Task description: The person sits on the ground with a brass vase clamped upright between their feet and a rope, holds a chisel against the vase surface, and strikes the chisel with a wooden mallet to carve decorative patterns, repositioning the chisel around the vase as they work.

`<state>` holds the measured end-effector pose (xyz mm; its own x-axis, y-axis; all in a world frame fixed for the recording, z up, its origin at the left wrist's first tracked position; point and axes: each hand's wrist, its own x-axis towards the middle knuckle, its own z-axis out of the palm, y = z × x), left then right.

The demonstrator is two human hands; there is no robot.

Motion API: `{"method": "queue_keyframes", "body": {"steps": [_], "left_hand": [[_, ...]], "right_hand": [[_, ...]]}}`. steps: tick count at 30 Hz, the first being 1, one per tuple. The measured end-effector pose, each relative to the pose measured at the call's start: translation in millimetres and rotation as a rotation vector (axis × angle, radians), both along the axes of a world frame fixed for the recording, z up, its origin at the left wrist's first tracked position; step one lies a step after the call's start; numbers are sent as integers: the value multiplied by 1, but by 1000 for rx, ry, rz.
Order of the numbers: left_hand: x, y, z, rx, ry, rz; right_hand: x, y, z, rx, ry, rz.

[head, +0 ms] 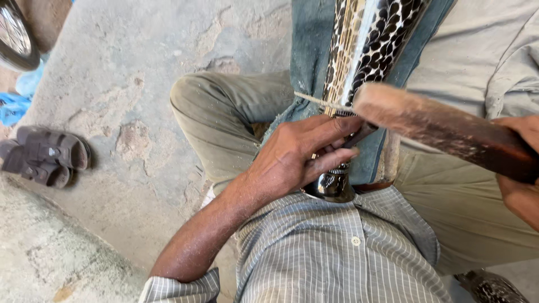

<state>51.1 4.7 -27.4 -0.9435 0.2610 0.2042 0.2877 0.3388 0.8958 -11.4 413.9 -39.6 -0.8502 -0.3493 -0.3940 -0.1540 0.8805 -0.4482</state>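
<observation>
Currently the carved post (368, 42), a long dark cylinder w/ a pale inlaid leaf pattern, lies along the person's lap, far end running out of the top of the frame, near end butted against the striped shirt (337, 252). A strip of denim cloth (311, 50) sits under it as padding.

Left hand (297, 154): fingers closed around a small dark chisel (359, 134), tip set on the post near a thin pale strip (320, 101) that crosses the surface. Right hand (519, 168): clamped on the handle end of a wooden mallet (443, 129), head raised just above the chisel. Hands apart, each on its own tool.

Handling, by judgement:
- Post: looks like solid wood, so stiff and fairly heavy; polished finish near the metal-banded end (335, 182) prob. slippery. Round section will roll unless braced; lap + body contact appears to do that.
- Inlay: thin, likely brittle; edges may chip under off-centre blows. Best hold is on plain dark areas or the banded end, not on fresh inlay.
- Chisel: small and rigid; grip low on the shank for control.
- Mallet: blunt, moderate weight; hold at the handle end.

Surroundings: concrete floor (129, 84); pair of sandals (45, 156) at left, well apart from the work.
</observation>
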Motion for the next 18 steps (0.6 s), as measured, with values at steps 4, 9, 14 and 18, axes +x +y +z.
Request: {"method": "queue_keyframes", "body": {"steps": [4,9,14,18], "left_hand": [[-2,0,-7,26,10,-39],[-4,-1,-13,16,-4,-73],[-7,-1,-14,21,6,-90],[-7,-5,-12,50,15,-99]], "right_hand": [[0,40,-41,54,-263,-303],[-4,82,-68,68,-364,-468],[12,95,-68,13,-276,-473],[15,101,-77,54,-291,-525]]}}
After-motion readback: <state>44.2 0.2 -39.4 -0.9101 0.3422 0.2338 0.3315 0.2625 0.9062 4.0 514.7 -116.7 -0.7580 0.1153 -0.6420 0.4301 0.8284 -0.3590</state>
